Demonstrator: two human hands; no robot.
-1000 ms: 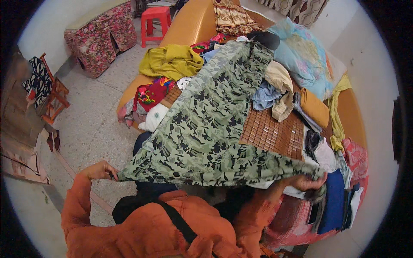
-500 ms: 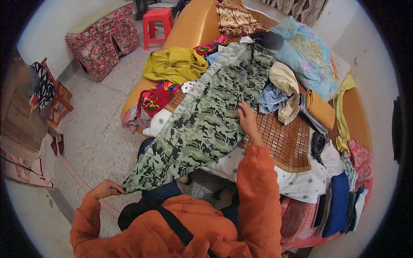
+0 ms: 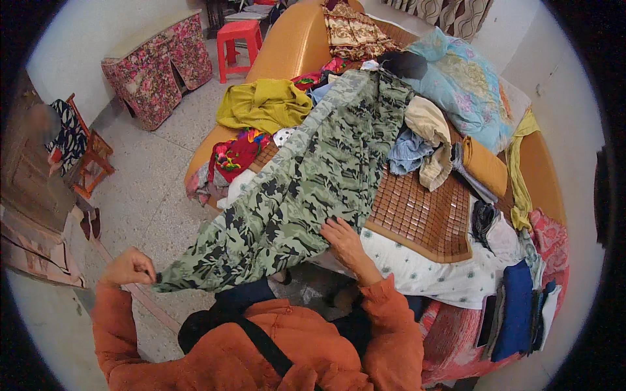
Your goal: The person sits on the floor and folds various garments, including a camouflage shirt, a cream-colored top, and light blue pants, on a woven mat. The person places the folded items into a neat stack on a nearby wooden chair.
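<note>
A long piece of green, black and grey camouflage cloth [image 3: 306, 189] stretches from the far part of the sofa toward me. Along its left side runs a paler strip. Its near left corner is pinched in my left hand [image 3: 132, 267], lifted over the floor. My right hand [image 3: 347, 241] rests on the cloth's near right edge, palm down, fingers stretched out. Beneath the cloth are a brown tile mat [image 3: 424, 215] and a white sheet with small dark marks [image 3: 417, 274]; part of both is hidden.
Left of the cloth lie a mustard garment [image 3: 264, 104] and a red embroidered one [image 3: 235, 156]. To the right are cream cloth [image 3: 433, 124], a folded orange cloth [image 3: 484, 166] and folded blue clothes [image 3: 513, 313]. A red stool [image 3: 238, 49] stands behind; a person [image 3: 65, 137] sits far left.
My right hand has slid toward me along the cloth's edge. My left hand, still pinching the corner, has moved left and slightly up, pulling the near end with it.
</note>
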